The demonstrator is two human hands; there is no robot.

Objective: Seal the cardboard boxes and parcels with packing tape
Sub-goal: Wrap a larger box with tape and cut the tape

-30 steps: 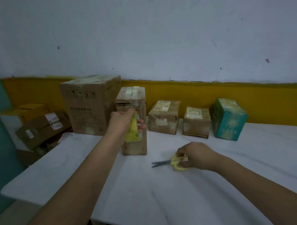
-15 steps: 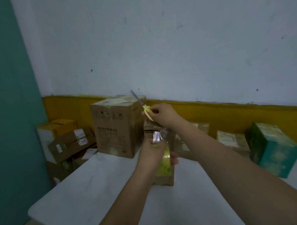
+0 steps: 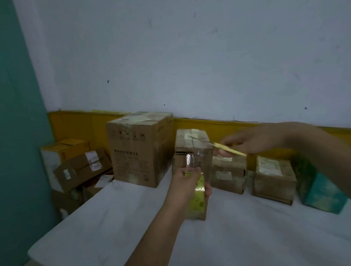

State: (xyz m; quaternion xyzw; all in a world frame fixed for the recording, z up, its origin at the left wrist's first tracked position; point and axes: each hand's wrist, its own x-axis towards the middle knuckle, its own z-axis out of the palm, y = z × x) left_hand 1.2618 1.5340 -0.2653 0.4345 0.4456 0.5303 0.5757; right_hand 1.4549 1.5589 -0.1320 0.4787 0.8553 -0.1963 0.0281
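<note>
The left hand is curled round a yellow-green tape roll, thumb on the near side. It holds the roll against the front of a tall narrow box. A strip of clear tape runs up from the roll along the box face. Hand and roll hide the lower front of that box.

The right hand, blurred, reaches in from the right and holds yellow-handled scissors, their tip at the box's upper right edge. Its forearm covers part of the teal box at the far right.

Two small parcels stand between the tall box and the teal one. A large carton stands just left of the tall box. All rest on a white-covered table. Stacked boxes sit beyond its left edge.
</note>
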